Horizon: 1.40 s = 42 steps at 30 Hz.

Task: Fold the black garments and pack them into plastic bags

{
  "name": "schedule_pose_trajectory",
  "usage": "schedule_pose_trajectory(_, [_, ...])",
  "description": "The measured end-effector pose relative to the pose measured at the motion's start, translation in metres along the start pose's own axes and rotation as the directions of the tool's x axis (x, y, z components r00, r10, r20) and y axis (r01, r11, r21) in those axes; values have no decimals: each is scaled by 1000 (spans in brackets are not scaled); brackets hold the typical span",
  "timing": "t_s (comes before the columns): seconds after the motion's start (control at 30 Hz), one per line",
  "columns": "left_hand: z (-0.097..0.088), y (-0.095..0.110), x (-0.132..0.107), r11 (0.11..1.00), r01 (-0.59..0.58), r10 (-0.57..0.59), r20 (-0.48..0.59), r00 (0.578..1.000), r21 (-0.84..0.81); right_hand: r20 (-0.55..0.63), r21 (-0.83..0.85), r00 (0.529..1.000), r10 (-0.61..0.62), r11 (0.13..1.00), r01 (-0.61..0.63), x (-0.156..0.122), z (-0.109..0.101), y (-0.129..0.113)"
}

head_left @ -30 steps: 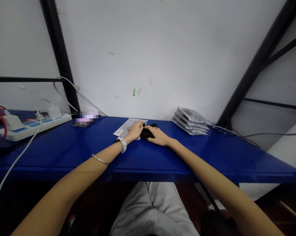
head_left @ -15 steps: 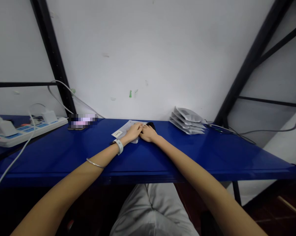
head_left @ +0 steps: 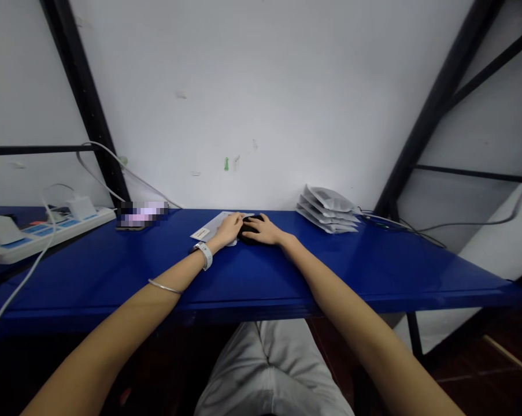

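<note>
"Left hand and right hand drawn slightly apart since the last frame?"

"Yes. Glossy blue metal worktop runs across the view, white wall behind it, white power strip far left, stack of silver-grey pouches right."

"Hand states?"

"Left rests on a white paper sheet. Right lies over a small black item, at the sheet's right edge. Hands close, not touching; whether either grips, cannot tell."

"Sheet marking?"

"Small pale label near its left corner."
</note>
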<state>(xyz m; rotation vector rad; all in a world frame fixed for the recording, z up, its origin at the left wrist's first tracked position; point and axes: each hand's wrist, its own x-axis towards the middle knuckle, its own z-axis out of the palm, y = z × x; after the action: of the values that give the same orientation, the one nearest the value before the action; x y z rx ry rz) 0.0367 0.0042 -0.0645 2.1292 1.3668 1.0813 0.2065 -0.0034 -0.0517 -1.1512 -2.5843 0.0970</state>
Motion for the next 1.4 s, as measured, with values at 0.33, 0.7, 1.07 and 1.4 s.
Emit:
schedule_pose_trajectory(0.33, [-23, -2, 4, 978, -201, 207, 206, 956, -46, 52, 87, 998, -34, 996, 30, 19, 11, -27])
schedule_pose_trajectory(0.7, [-15, 4, 5, 960, -253, 243, 90, 966, 118, -95, 42, 973, 211, 977, -208, 58, 31, -24])
schedule_pose_trajectory(1.07, [-17, 15, -4, 960, -279, 266, 203, 942, 37, 13, 96, 999, -37, 995, 35, 37, 28, -3])
schedule_pose_trajectory(1.4, [-51, -1, 5, 918, -351, 266, 370, 890, 185, -147, 21, 988, 52, 999, -49, 40, 16, 7])
